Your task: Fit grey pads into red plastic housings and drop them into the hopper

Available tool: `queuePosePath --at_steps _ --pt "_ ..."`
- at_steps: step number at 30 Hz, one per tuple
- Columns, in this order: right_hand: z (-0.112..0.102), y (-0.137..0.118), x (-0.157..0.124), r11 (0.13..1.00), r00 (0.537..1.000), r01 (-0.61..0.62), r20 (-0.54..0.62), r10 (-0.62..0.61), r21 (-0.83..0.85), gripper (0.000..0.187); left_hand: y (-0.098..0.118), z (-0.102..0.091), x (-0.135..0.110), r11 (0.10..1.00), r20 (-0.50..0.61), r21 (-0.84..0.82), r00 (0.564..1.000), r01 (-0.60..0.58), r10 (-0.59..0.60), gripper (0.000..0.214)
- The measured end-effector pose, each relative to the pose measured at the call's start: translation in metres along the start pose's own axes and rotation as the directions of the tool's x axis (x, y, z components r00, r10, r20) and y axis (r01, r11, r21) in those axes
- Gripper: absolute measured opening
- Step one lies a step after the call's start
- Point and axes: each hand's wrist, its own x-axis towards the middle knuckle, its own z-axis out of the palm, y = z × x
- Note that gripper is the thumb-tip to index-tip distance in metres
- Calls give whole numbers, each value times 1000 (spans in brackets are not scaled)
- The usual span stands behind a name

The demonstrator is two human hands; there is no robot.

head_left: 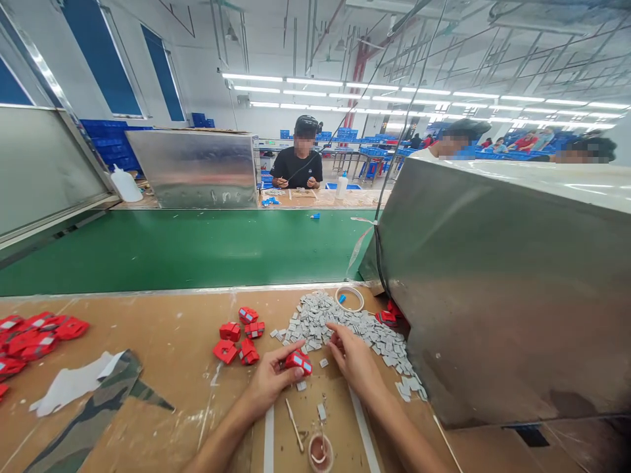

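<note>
- Left grip [269, 382]: thumb and fingers clamped on a red block [298, 361], which sits between their tips.
- Right grip [355, 362]: thumb and forefinger apart, near the grey tiles [315, 316] heaped on the tabletop [182, 368].

Small grey tiles [320, 315] spill across a brown workbench [192, 368] at center right of the frame, a pale ring [351, 309] at the heap's upper edge. Five red blocks [229, 332] cluster left of center; a larger red pile [29, 343] crowds the left edge. Camouflage fabric [93, 414] and white material [73, 387] lie lower left, a white stick [294, 424] and small cup [311, 458] lower center.
</note>
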Motion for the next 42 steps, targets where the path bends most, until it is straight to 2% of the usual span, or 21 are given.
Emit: queuePosePath --at_steps 4,7,10,13,16,23,27,33,42 --pt "0 -6 -2 986 998 -7 64 -3 167 30 -1 -1 1 1000 -11 -18 1000 -15 15 81" --pt "1 -6 -1 951 994 -93 81 72 294 24 -1 -1 1 1000 5 -24 1000 -9 9 82" --pt "-2 -6 2 859 970 -229 182 161 457 24 0 0 1 998 8 -61 1000 -22 22 80" --pt "-9 -12 4 767 949 -300 256 182 567 33 1 2 1 994 25 -105 999 -41 44 62" --pt "-15 -19 5 717 954 -291 249 167 634 37 0 1 2 993 46 -112 998 -41 46 51" --pt "-19 -34 0 609 917 -388 358 179 691 39 -2 0 2 995 54 -101 998 -28 33 53" --pt "-20 -39 -3 604 904 -419 371 210 678 39 2 2 0 996 67 -84 998 -14 20 55" --pt "-18 -44 -8 631 923 -377 329 198 678 31 4 2 2 994 83 -102 996 41 -32 52" --pt "-9 -40 -13 737 946 -290 298 125 611 20 4 1 2 995 87 -60 993 79 -74 51"
